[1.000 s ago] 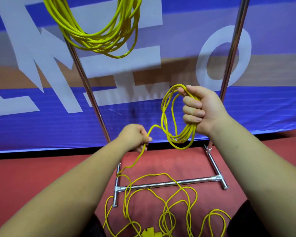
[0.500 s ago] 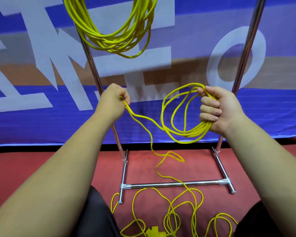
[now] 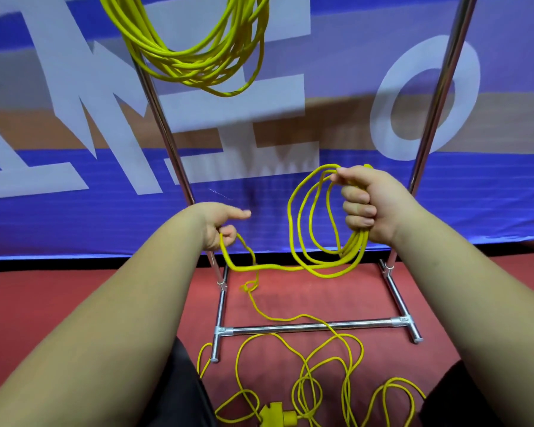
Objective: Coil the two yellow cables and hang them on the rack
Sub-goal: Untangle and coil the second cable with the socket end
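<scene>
Your right hand [image 3: 375, 203] is raised in front of the rack [image 3: 435, 112], its grip clamped around several loops of a yellow cable [image 3: 356, 249] that hang below the fist. Your left hand [image 3: 219, 224], lower and to the left, has its lower fingers curled round the same cable, with the index finger pointing forward. From there the cable drops to the red floor [image 3: 59, 303], crosses the rack's bottom crossbar [image 3: 315, 327] and sprawls in loose loops near a yellow connector [image 3: 275, 416]. A second yellow cable [image 3: 191, 67], already coiled, hangs high near the rack's left upright. A blue banner [image 3: 74, 223] with large pale letters stands behind.
</scene>
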The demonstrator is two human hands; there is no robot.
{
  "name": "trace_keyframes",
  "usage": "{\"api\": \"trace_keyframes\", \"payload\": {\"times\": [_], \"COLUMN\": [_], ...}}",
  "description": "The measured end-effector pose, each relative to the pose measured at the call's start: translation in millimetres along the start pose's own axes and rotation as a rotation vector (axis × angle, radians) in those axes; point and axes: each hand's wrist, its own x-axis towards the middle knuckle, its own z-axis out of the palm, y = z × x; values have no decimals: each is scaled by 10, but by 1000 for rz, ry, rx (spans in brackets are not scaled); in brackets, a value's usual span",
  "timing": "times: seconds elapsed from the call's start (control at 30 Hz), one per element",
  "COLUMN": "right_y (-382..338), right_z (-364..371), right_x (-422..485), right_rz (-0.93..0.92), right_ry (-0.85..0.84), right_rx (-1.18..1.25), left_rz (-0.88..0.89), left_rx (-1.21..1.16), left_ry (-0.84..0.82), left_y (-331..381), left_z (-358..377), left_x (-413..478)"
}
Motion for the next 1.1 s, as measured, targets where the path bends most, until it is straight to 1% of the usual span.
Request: {"api": "trace_keyframes", "payload": {"times": [0.03, 0.07, 0.1, 0.13, 0.17, 0.23, 0.3, 0.37, 0.4, 0.47, 0.5, 0.53, 0.57, 0.6, 0.63, 0.67, 0.7, 0.8, 0.87, 0.9, 0.93, 0.97, 1.0, 1.07, 1.1], "right_y": [9, 22, 36, 52, 66, 94, 118, 141, 152, 171, 181, 194, 213, 235, 259, 285, 310, 371, 398, 411, 423, 432, 440, 449, 455], "right_z": [-6, -14, -23, -33, -42, -68, -101, -126, -134, -139, -138, -138, -136, -133, -125, -116, -107, -91, -82, -80, -83, -89, -95, -102, -105], "right_x": [9, 17, 25, 41, 57, 95, 140, 186, 208, 247, 264, 284, 304, 327, 349, 372, 393, 443, 468, 477, 489, 498, 506, 516, 526], "right_rz": [3, 4, 3, -1, -6, -12, -17, -17, -15, -11, -10, -9, -7, -4, -1, 2, 2, -6, -9, -11, -12, -12, -10, -6, -5], "right_ry": [8, 16, 23, 29, 36, 53, 64, 74, 76, 74, 71, 69, 68, 68, 69, 75, 83, 104, 101, 97, 94, 93, 91, 83, 81], "right_rx": [-21, -48, -76, -104, -133, -189, -236, -259, -264, -276, -283, -295, -314, -337, -363, -389, -409, -435, -440, -445, -452, -460, -467, -473, -474], "left_rz": [-34, -85, -158, -240, -316, -425, -487, -507, -481, -350, -241, -79, 114, 344, 495, 543, 516, 313, 48, -43, -115, -120, -104, -31, 52], "left_rx": [282, 626, 970, 1246, 1437, 1593, 1636, 1634, 1614, 1549, 1499, 1461, 1425, 1341, 1227, 1176, 1198, 1462, 1648, 1634, 1555, 1487, 1419, 1435, 1392], "left_ry": [11, 21, 16, -2, -25, -23, 16, -8, -23, 13, 52, 133, 220, 305, 369, 353, 345, 298, 215, 158, 99, 67, 72, 63, 104], "left_y": [-36, -73, -117, -166, -218, -307, -358, -363, -352, -311, -294, -258, -216, -197, -186, -160, -121, -72, -139, -194, -243, -273, -280, -255, -244], "left_z": [-22, -14, 25, 92, 164, 309, 362, 385, 388, 383, 366, 372, 388, 376, 369, 366, 388, 423, 354, 293, 240, 213, 211, 206, 219], "left_x": [49, 76, 94, 104, 127, 171, 231, 295, 344, 362, 342, 321, 309, 310, 302, 289, 252, 200, 202, 262, 293, 308, 286, 320, 341]}}
